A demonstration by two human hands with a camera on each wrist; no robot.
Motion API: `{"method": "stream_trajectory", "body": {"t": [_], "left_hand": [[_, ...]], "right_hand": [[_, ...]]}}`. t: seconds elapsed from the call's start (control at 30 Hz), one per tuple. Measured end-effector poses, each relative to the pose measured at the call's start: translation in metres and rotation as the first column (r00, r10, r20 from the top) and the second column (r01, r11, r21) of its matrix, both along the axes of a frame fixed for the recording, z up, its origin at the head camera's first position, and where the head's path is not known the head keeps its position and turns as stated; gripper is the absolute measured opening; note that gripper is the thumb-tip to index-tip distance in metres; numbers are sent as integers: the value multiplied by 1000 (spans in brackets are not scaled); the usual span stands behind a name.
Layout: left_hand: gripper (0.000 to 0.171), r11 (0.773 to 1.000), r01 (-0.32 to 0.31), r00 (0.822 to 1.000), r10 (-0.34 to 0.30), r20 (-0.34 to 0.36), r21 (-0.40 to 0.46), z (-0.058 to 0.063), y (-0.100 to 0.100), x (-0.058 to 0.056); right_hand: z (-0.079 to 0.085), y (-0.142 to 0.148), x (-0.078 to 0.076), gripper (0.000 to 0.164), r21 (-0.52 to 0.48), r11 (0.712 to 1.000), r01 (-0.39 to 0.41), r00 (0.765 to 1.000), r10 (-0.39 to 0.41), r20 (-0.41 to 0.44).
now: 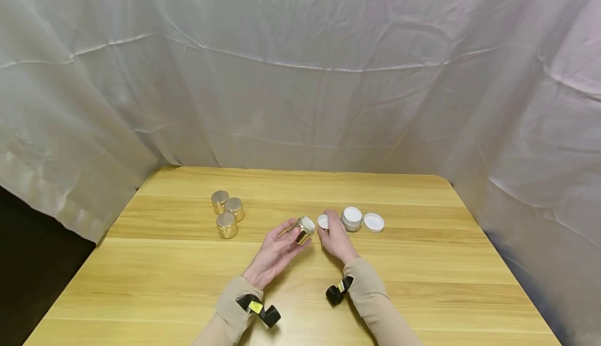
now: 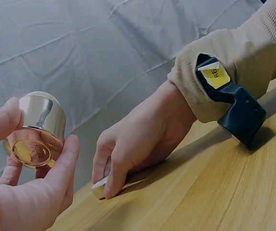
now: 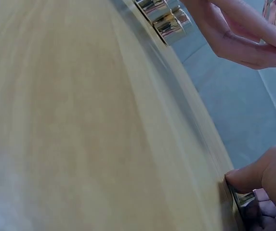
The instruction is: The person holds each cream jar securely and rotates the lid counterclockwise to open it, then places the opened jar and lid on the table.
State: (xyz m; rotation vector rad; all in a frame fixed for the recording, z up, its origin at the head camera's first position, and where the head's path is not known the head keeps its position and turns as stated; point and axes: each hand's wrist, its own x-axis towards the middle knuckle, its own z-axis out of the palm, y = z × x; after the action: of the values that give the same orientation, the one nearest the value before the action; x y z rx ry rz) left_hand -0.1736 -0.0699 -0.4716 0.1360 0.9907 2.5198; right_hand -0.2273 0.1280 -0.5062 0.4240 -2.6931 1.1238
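My left hand [image 1: 274, 256] grips a small gold jar [image 2: 44, 118] above the table, tilted so that its base faces the left wrist camera. The jar has no outer lid on, and its whitish top shows in the head view. Beside it, my right hand [image 1: 338, 241] pinches a gold-rimmed lid [image 1: 322, 222] by its edge, low at the tabletop. The lid's white inside faces up. Just right of that hand stands an uncovered jar [image 1: 351, 222] with a white top. A loose lid [image 1: 374, 223] lies next to it, white inside up.
Several closed gold jars form a cluster at the left of the wooden table [image 1: 155, 273], among them a front one [image 1: 227, 226]. Grey curtains [image 1: 300, 116] hang behind the table and along its sides. Each wrist carries a black camera mount.
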Motion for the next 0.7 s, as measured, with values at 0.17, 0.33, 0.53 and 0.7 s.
{"method": "stream_trajectory", "body": {"t": [0.17, 0.33, 0.53, 0.7], "left_hand": [[25, 1000, -2, 1000, 2, 3, 6, -1, 0, 0], [26, 1000, -12, 1000, 12, 8, -3, -2, 0, -1], [52, 999, -10, 1000, 10, 19, -32, -2, 0, -1], [64, 999, -1, 1000, 0, -1, -54, -5, 0, -3]], "right_hand": [[-1, 0, 1, 45, -3, 1000, 20, 1000, -20, 17], [-3, 1, 12, 62, 48, 999, 6, 999, -8, 41], [-7, 7, 30, 69, 65, 997, -44, 999, 46, -21], [-9, 12, 43, 71, 30, 998, -54, 996, 55, -69]]}}
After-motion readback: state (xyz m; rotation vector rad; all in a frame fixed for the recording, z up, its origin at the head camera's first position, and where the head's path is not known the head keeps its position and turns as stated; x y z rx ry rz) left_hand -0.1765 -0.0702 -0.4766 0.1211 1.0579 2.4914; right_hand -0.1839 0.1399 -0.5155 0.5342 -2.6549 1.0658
